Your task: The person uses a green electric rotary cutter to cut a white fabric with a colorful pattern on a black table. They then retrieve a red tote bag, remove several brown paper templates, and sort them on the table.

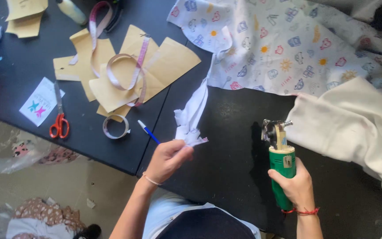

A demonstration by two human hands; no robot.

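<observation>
Your left hand (168, 158) has its fingers pinched on a bunched white fabric strip (194, 116) that trails up to the printed cloth (284, 44). Your right hand (293, 185) has its fingers wrapped around the green handle of an electric rotary fabric cutter (280, 152), standing on the black worktop (231, 150). Cream fabric (354, 124) lies just beside its blade; a blue pen (148, 132) lies near your left hand, red-handled scissors (59, 118) farther left.
</observation>
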